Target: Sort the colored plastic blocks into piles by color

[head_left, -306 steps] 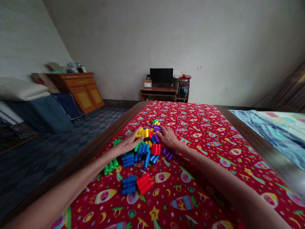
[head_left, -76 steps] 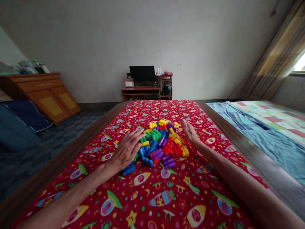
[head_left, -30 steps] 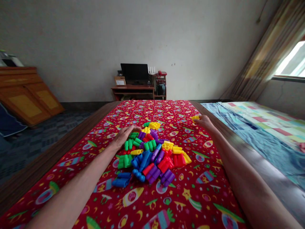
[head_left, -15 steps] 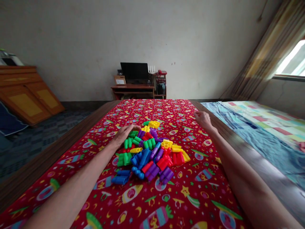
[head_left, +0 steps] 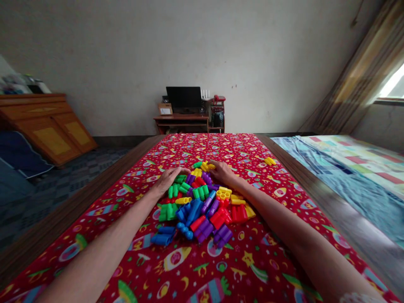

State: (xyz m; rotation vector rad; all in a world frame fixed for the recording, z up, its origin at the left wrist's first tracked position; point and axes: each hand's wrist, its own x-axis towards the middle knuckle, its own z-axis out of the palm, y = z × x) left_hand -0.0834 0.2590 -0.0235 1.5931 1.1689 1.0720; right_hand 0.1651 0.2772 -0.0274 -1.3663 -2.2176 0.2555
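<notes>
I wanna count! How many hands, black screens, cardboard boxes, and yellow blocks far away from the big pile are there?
Hands: 2, left hand and right hand
Black screen: 1
Cardboard box: 1
Yellow block far from the pile: 1
Total: 5

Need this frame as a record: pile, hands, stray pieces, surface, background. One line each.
pile: loose heap of green, yellow, red, purple and blue toy blocks
left hand: at the pile's far left, by the green blocks; grip unclear
right hand: at the pile's far end, on or by a yellow block; grip unclear
stray: lone yellow piece, apart, toward the right edge
surface: red patterned cloth on a brown table
background: monitor on a desk; wooden cabinet left
</notes>
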